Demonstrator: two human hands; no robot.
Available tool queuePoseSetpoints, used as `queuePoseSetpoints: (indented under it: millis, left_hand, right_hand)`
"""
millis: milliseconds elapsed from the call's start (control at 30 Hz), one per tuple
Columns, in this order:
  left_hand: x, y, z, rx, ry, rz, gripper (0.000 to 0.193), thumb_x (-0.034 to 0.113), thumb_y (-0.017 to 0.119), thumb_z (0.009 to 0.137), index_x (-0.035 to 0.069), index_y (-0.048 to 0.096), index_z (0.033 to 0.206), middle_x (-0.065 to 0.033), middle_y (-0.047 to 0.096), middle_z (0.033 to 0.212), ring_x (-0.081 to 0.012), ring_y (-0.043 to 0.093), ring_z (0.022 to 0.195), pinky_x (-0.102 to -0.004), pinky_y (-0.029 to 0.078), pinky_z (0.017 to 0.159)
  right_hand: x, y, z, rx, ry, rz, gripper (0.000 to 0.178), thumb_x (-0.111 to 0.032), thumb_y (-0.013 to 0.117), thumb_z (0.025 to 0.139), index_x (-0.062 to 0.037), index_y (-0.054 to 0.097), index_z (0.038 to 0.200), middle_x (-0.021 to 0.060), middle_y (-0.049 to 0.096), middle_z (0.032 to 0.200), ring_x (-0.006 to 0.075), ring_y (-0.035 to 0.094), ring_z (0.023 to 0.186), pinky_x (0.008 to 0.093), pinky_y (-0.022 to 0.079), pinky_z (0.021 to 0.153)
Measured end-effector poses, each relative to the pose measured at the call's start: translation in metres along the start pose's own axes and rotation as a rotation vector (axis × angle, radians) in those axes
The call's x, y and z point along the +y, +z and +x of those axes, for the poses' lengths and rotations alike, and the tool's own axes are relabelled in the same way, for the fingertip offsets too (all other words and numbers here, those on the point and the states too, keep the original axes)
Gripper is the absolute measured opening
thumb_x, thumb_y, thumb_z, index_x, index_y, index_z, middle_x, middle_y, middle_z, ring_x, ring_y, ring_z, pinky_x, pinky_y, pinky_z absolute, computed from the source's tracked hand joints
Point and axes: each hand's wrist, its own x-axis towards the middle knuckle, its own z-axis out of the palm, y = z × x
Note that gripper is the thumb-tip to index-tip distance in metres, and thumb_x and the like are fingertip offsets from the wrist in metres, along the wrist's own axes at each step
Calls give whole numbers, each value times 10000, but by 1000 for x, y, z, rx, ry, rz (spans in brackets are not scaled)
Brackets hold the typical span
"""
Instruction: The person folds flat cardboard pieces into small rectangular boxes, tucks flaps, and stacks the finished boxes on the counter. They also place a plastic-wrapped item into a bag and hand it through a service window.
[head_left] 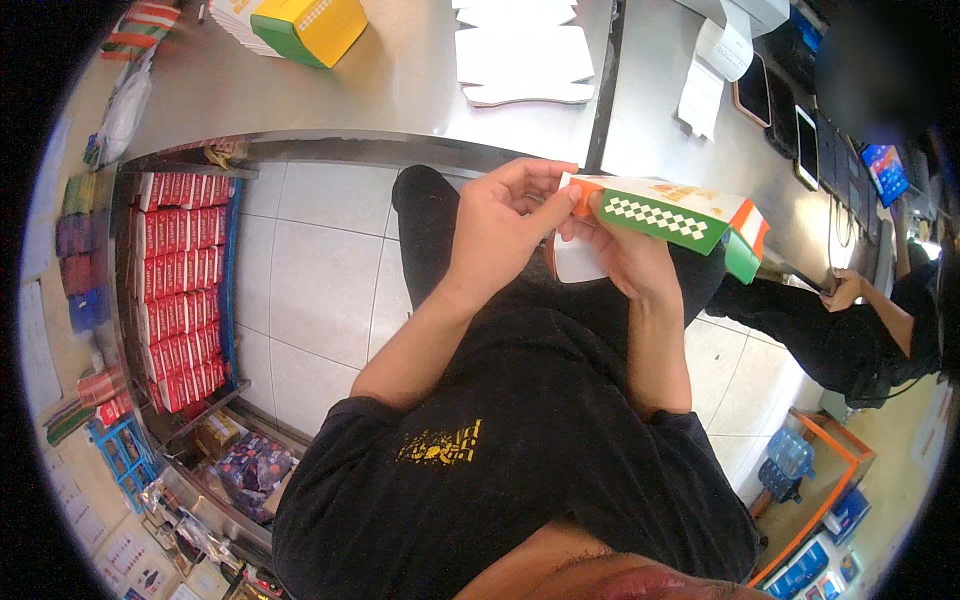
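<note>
A partly folded cardboard food box [655,217], white, green and orange with a checkered strip, is held above my lap near the table's front edge. My left hand [505,220] pinches its left end, thumb and fingers closed on an orange flap. From below, my right hand [635,258] grips the same box, with the thumb at the flap beside my left fingers. A white panel of it hangs beneath, between the hands. Its right end stands open, with a green flap angled down. Some of my right fingers are hidden behind the cardboard.
Flat white carton blanks [525,65] lie on the metal table [400,95], with yellow-and-green folded cartons [310,35] at the far left. Phones [806,148] and paper slips [703,95] are at right. Red boxes [180,290] fill a left shelf. Another person's hand [848,288] rests at the right edge.
</note>
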Motion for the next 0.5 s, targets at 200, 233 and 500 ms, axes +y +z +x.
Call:
queuePoseSetpoints:
  millis: [200,233,500]
  left_hand:
    - [-3,1,-1,12,40,51,252,75,755,953,-40,715,1174,-87,760,997,-83,696,815,-228,566,727]
    - [-2,2,0,14,10,44,257,74,755,954,-48,712,1176,-94,761,1011,-93,700,823,-237,571,739]
    - [7,13,-5,62,-67,54,344,-5,782,909,-105,692,1226,-132,750,1043,-136,711,884,-250,583,710]
  right_hand:
    - [6,0,-7,16,33,77,285,-205,662,1025,21,674,1199,120,714,1092,222,699,922,378,583,839]
    - [9,-1,-9,95,26,7,289,-182,654,1028,24,667,1231,126,716,1095,226,705,931,377,586,842]
    - [0,22,-19,342,-210,-509,331,-72,713,944,70,642,1234,141,704,1131,164,730,931,321,611,800]
